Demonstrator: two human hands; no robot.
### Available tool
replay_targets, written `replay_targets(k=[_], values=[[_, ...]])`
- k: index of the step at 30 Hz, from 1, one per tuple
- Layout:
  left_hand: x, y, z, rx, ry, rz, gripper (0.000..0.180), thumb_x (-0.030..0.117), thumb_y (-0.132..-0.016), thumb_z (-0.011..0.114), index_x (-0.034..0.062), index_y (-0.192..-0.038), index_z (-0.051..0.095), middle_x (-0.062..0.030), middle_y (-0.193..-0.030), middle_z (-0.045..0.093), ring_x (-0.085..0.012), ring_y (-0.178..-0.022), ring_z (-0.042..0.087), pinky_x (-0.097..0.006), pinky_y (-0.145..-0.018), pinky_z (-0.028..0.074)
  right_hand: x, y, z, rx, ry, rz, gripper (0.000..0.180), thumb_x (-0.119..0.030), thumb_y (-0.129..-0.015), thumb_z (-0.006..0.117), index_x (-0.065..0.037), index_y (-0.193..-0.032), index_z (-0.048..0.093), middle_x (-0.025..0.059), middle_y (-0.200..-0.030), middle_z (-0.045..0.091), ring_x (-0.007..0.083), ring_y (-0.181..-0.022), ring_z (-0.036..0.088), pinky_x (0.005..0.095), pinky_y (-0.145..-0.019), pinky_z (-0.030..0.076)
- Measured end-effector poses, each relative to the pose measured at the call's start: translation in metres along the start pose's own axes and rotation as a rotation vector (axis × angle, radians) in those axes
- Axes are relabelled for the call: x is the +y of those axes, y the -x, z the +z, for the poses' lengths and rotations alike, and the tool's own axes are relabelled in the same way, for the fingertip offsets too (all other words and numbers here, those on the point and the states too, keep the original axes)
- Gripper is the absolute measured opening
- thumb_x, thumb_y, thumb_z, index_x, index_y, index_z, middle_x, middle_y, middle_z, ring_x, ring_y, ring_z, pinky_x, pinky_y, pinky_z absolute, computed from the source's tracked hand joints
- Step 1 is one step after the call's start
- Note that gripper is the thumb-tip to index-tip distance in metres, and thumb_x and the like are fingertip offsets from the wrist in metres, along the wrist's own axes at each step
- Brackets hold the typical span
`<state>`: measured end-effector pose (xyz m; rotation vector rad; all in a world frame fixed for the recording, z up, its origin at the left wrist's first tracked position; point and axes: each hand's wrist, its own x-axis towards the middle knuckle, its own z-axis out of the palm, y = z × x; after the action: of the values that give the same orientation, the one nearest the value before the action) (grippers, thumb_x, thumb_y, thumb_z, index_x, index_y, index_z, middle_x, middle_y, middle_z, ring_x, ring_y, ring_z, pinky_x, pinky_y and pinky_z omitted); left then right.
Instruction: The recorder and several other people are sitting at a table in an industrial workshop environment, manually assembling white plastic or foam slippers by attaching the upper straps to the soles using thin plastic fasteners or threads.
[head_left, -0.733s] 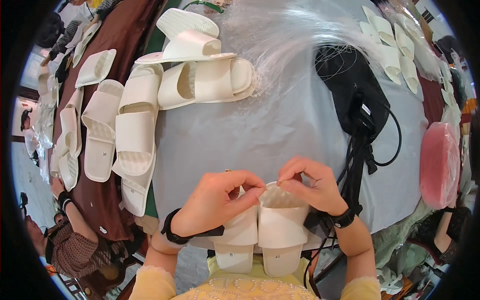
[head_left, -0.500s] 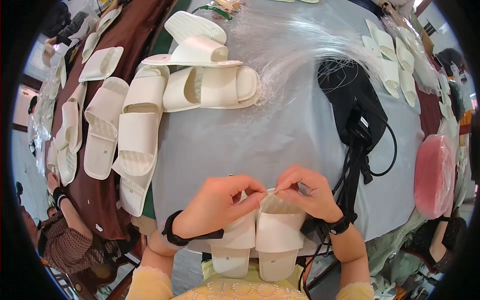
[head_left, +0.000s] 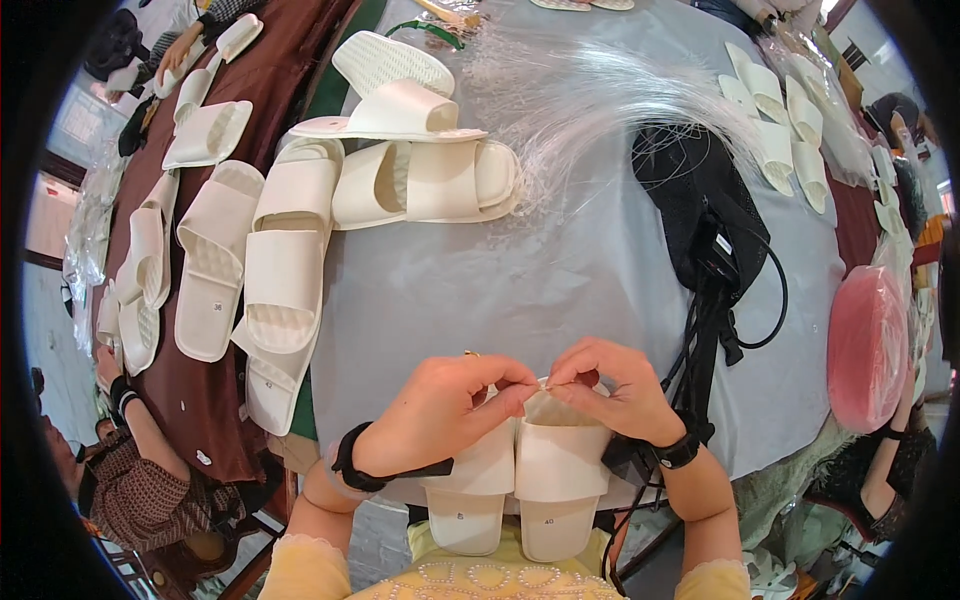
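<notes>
Two white slippers lie side by side at the near table edge, a left slipper (head_left: 468, 466) and a right slipper (head_left: 562, 462). Above their far ends my left hand (head_left: 450, 405) pinches thumb and forefinger together. Opposite it, my right hand (head_left: 618, 388) makes the same kind of pinch, fingertips nearly touching the left ones. Whatever sits between the fingertips is too thin to make out. Part of the left slipper is hidden behind my left hand. Past my hands, a bundle of clear plastic strands (head_left: 590, 100) spreads over the grey tabletop.
More white slippers (head_left: 290, 275) are piled at the left, others (head_left: 770, 140) at the far right. A black pouch with straps and a cable (head_left: 705, 210) lies right of centre. A pink wrapped bundle (head_left: 868, 350) is at the right edge. Other people sit on both sides.
My hands stay pinched together over the slippers, with only a slight shift. At the far left, another person's hand has come into view near the slippers there.
</notes>
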<state>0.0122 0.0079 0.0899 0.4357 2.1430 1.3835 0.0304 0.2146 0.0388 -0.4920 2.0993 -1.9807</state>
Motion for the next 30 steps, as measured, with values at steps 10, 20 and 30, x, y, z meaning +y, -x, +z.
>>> replay_targets(k=[10, 20, 30], values=[[-0.001, 0.004, 0.004, 0.048, -0.124, 0.134, 0.011, 0.008, -0.079, 0.061, 0.0030, -0.090, 0.062, -0.0060, -0.073, 0.063, -0.0115, -0.059, 0.055, -0.023, -0.054, 0.044, -0.006, -0.003, -0.002, -0.066, 0.056, 0.007, 0.011, -0.002, -0.075, 0.064, -0.005, -0.085, 0.061, 0.0011, -0.079, 0.058, 0.0079, -0.062, 0.049, 0.0208, -0.052, 0.039], [0.001, 0.001, 0.002, 0.019, -0.045, 0.116, 0.011, 0.010, -0.082, 0.057, 0.0020, -0.090, 0.060, -0.0040, -0.068, 0.061, -0.0081, -0.057, 0.051, -0.023, -0.052, 0.041, -0.008, 0.006, 0.004, 0.026, 0.121, -0.001, 0.010, -0.003, -0.076, 0.063, -0.004, -0.086, 0.060, 0.0022, -0.081, 0.059, 0.0086, -0.064, 0.051, 0.0207, -0.057, 0.042], [-0.008, -0.005, 0.011, 0.034, 0.004, 0.104, 0.011, 0.010, -0.083, 0.057, -0.0003, -0.086, 0.059, -0.0043, -0.066, 0.061, -0.0076, -0.058, 0.054, -0.021, -0.052, 0.042, 0.009, 0.015, 0.013, 0.168, 0.139, -0.011, 0.013, -0.013, -0.081, 0.062, -0.006, -0.092, 0.059, 0.0012, -0.071, 0.054, 0.0093, -0.060, 0.047, 0.0233, -0.055, 0.040]])
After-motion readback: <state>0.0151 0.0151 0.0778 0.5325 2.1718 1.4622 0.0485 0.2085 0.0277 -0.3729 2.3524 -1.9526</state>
